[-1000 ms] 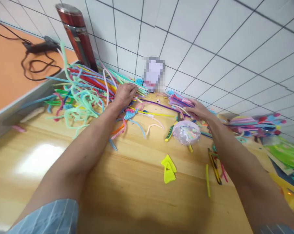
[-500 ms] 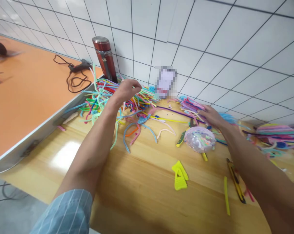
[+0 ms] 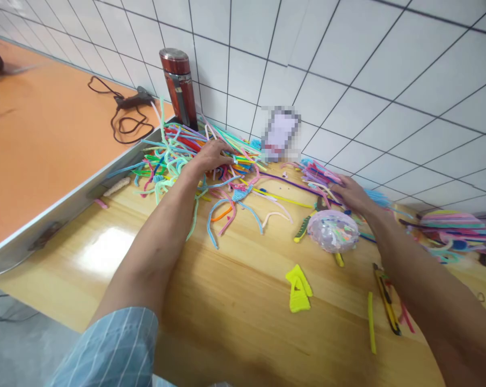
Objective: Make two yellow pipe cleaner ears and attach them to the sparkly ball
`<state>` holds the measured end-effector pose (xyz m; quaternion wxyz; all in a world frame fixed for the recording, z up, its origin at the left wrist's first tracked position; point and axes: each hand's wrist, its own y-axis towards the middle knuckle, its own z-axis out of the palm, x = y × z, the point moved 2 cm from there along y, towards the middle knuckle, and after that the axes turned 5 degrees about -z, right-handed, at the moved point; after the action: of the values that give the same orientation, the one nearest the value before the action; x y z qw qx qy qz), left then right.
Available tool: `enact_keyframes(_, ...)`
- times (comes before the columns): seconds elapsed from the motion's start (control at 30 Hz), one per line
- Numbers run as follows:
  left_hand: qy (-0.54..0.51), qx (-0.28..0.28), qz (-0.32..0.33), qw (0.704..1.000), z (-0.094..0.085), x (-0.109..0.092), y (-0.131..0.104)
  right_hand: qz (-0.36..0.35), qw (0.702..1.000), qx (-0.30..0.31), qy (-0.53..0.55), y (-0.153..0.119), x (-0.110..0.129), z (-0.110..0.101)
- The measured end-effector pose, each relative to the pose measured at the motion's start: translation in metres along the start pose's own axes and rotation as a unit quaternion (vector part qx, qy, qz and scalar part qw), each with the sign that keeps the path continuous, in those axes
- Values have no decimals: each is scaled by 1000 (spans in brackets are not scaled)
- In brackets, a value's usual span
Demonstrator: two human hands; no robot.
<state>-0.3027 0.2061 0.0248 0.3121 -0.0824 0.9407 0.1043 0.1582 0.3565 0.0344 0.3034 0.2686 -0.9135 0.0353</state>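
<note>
My left hand [image 3: 211, 156] is low over a tangled pile of pipe cleaners [image 3: 176, 161] in many colours. Its thumb and fingers are apart, the fingertips touching the strands, and nothing lifted shows in it. On the right, my right hand [image 3: 349, 192] has its fingers closed at the end of a pink and purple bundle of pipe cleaners [image 3: 316, 173]; the palm side is hidden. Just below that hand stands a clear plastic bowl [image 3: 333, 231] with small scraps inside. Near the front lies a flat yellow piece [image 3: 299, 289] with a triangular hole.
Green-and-yellow-handled pliers [image 3: 303, 227] lie beside the bowl. A yellow utility knife [image 3: 386, 300] and a yellow strip [image 3: 371, 322] are near my right forearm. A red thermos [image 3: 180, 88] and a blurred phone [image 3: 282, 133] stand at the tiled wall. More pipe cleaners [image 3: 452, 228] lie far right.
My left hand has come down onto the pile, and its fingers have spread from a curled shape. My right hand stays at the pink and purple bundle. The view has shifted slightly.
</note>
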Motion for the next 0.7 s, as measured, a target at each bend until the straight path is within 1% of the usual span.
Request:
enact_keyframes(0.1, -54, 0, -5, 999, 1, 1, -2, 12, 999, 17, -29, 1, 3, -15)
enact_keyframes(0.17, -78, 0, -24, 997, 2, -1, -3, 17, 997, -3, -80, 2, 14, -30)
enact_keyframes(0.23, -90, 2, -49, 995, 2, -4, -3, -4, 986, -45, -159, 1, 40, -43)
enact_keyframes(0.3, -90, 0, -59, 994, 2, -8, -5, -69, 972, -88, -207, -3, 79, -48)
enact_keyframes(0.33, -81, -16, -56, 995, 1, -9, -6, -103, 967, -96, -213, -5, 103, -45)
enact_keyframes(0.37, -84, -22, -56, 995, 1, -10, -8, -139, 963, -93, -212, -7, 127, -39)
enact_keyframes(0.4, -91, -23, -58, 994, 1, -11, -10, -174, 959, -75, -210, -8, 151, -29)
enact_keyframes(0.47, -101, -23, -59, 993, 0, -11, -13, -230, 947, -18, -224, -6, 194, -1)
enact_keyframes(0.5, -87, -13, -44, 995, -1, -12, -15, -249, 939, 19, -237, -3, 211, 15)
enact_keyframes(0.57, -55, 0, -44, 997, -3, -13, -19, -270, 924, 74, -260, 4, 237, 45)
enact_keyframes(0.6, -47, -2, -41, 998, -4, -14, -20, -284, 915, 99, -268, 7, 247, 59)
enact_keyframes(0.67, -53, 4, -35, 998, -7, -15, -22, -290, 904, 127, -287, 13, 260, 78)
enact_keyframes(0.7, -62, 7, -33, 997, -7, -14, -22, -288, 903, 129, -291, 16, 264, 85)
